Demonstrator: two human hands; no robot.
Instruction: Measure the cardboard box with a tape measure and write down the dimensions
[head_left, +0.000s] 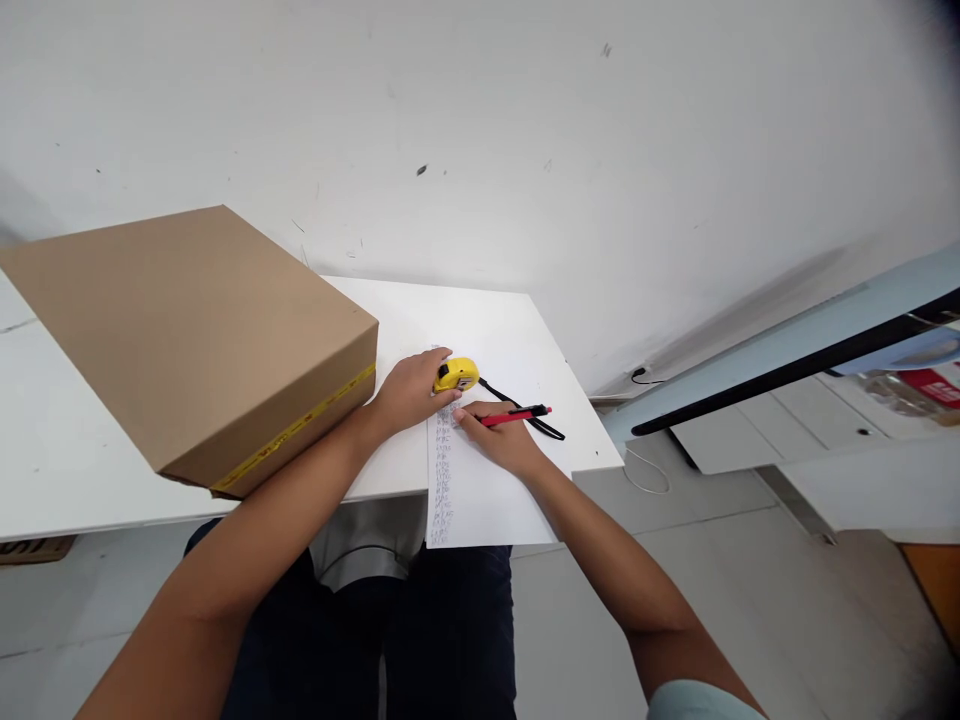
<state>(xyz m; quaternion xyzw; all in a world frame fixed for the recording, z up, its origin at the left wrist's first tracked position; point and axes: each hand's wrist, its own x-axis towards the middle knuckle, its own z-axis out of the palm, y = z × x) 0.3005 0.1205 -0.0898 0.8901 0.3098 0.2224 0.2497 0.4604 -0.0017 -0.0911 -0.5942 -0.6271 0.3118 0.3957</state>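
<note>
A cardboard box [202, 330] is set on the desk [420, 310] at left. To its right, a yellow tape measure [460, 375] is clasped by the fingers of the left hand [409, 392]; nearer, a red pen [510, 415] is pinched by the fingers of the right hand [501, 440] over a handwritten sheet [491, 510].

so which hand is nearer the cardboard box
Left. The left hand, holding the yellow tape measure, is close beside the cardboard box; the right hand, gripping the red pen, is farther from it, over the paper.
</note>
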